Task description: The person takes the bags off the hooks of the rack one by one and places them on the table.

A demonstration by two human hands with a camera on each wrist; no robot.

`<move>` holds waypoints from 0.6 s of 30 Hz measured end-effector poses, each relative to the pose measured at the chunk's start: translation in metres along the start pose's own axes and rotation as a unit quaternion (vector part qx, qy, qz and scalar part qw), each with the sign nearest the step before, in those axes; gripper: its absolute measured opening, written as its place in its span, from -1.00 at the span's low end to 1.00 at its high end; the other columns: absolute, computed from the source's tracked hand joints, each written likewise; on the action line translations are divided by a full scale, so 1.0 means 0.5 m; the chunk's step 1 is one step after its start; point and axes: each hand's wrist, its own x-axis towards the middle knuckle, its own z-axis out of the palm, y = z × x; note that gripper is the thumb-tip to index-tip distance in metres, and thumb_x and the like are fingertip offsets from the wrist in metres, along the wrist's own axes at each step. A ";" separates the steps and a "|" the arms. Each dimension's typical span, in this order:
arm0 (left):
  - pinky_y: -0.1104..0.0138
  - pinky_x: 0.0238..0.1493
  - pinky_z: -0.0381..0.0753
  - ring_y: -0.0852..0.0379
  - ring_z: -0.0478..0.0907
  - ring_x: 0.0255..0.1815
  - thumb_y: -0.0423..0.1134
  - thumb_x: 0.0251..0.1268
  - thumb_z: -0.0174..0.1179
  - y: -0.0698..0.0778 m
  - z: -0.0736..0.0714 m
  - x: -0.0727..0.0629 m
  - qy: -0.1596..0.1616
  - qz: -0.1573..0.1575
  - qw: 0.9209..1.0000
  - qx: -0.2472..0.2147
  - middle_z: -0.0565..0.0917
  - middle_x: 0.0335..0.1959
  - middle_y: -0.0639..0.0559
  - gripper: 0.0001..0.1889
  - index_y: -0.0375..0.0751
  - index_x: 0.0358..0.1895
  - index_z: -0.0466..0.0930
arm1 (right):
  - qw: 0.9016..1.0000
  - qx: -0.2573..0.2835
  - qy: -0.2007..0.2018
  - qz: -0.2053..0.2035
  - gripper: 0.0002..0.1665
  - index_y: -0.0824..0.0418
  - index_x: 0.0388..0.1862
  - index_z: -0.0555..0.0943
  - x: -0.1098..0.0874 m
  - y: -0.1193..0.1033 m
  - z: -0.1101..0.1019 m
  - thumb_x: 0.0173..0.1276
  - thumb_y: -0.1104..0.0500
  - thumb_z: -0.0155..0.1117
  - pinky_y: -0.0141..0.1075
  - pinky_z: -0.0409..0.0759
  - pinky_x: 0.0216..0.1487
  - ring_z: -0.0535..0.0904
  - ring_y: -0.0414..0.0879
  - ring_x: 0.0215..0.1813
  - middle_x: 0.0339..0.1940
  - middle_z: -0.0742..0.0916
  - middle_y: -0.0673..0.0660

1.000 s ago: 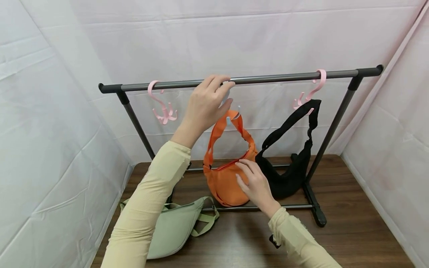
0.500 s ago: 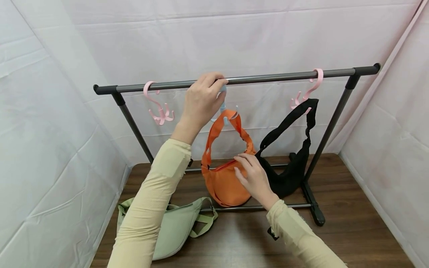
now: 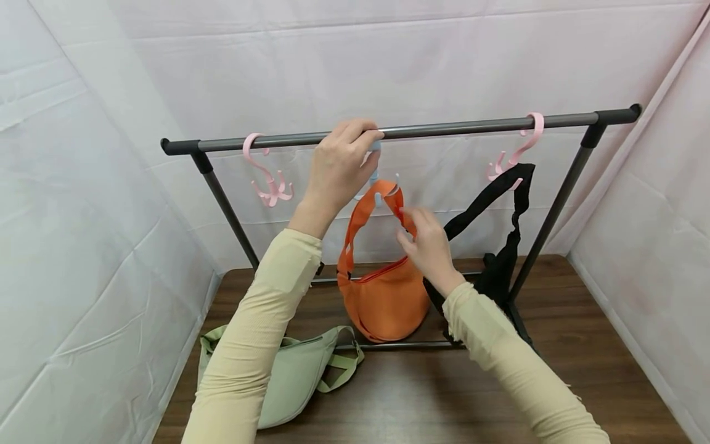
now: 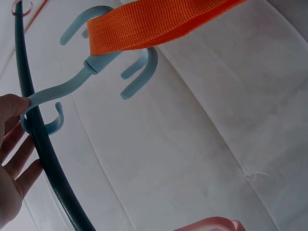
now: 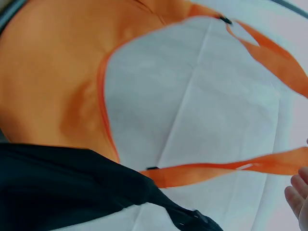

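Observation:
At the middle of the rack's top bar [image 3: 444, 130], my left hand [image 3: 342, 172] grips a light-blue multi-prong hook. In the left wrist view its thumb presses the blue hook [image 4: 62, 90] where it curves over the bar, with the fingers behind the bar. An orange shoulder bag [image 3: 388, 305] hangs from the hook's lower prongs by its strap [image 4: 139, 31]. My right hand [image 3: 431, 246] is at the right side of that strap, fingers loosely bent. In the right wrist view, its fingertips lie right at the edge of the orange strap [image 5: 281, 162].
A black bag [image 3: 499, 277] hangs from a pink hook [image 3: 524, 148] on the right, partly behind my right arm. Another pink hook [image 3: 272, 191] hangs on the left. A light-green bag [image 3: 302, 376] lies on the wooden table [image 3: 399, 401] beneath my left arm.
My right hand has risen from the front of the orange bag to the right side of its strap. The left hand stays at the bar, and the blue hook now shows beside it.

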 end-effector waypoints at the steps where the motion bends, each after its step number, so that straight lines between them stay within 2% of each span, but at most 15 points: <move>1: 0.31 -0.11 0.54 0.02 0.51 -0.13 -0.39 0.16 0.14 0.000 0.000 0.000 0.001 0.000 1.000 -0.005 0.60 -0.17 -0.08 -0.83 -0.32 -0.20 0.64 | 1.000 0.006 0.004 0.013 -0.64 0.38 -0.07 0.53 0.010 0.001 -0.001 0.11 0.33 0.27 -0.14 0.55 -0.21 0.53 0.06 -0.18 -0.15 0.62 0.25; 3: 0.32 -0.11 0.54 0.02 0.51 -0.14 -0.40 0.16 0.14 -0.001 0.001 0.000 0.004 -0.002 1.000 -0.014 0.60 -0.17 -0.08 -0.83 -0.32 -0.20 0.64 | 0.999 0.025 0.010 0.038 -0.64 0.39 -0.06 0.52 0.029 0.002 -0.002 0.14 0.32 0.25 -0.11 0.53 -0.09 0.53 0.08 -0.08 -0.13 0.63 0.26; 6: 0.32 -0.10 0.54 0.02 0.51 -0.14 -0.40 0.15 0.15 -0.002 0.000 -0.001 0.006 -0.006 1.000 -0.022 0.60 -0.17 -0.08 -0.83 -0.32 -0.20 0.64 | 0.996 0.062 0.012 0.070 -0.64 0.38 -0.03 0.50 0.052 -0.001 0.000 0.17 0.31 0.24 -0.09 0.52 -0.03 0.53 0.09 -0.03 -0.09 0.62 0.28; 13: 0.33 -0.07 0.53 0.02 0.50 -0.10 -0.40 0.14 0.15 0.000 -0.003 0.000 -0.003 -0.006 1.000 -0.014 0.60 -0.16 -0.06 -0.82 -0.30 -0.19 0.64 | 0.985 0.117 -0.013 0.122 -0.63 0.37 0.01 0.48 0.090 -0.006 0.007 0.22 0.27 0.19 -0.14 0.49 0.05 0.52 0.05 0.00 -0.06 0.61 0.24; 18: 0.33 -0.07 0.53 0.03 0.50 -0.10 -0.39 0.15 0.15 0.001 -0.005 0.001 -0.009 -0.007 1.000 -0.006 0.60 -0.16 -0.05 -0.82 -0.29 -0.18 0.64 | 0.976 0.150 -0.018 0.156 -0.75 0.33 -0.11 0.53 0.101 -0.007 0.013 0.23 0.28 0.18 -0.15 0.49 0.04 0.54 0.02 -0.06 -0.16 0.64 0.20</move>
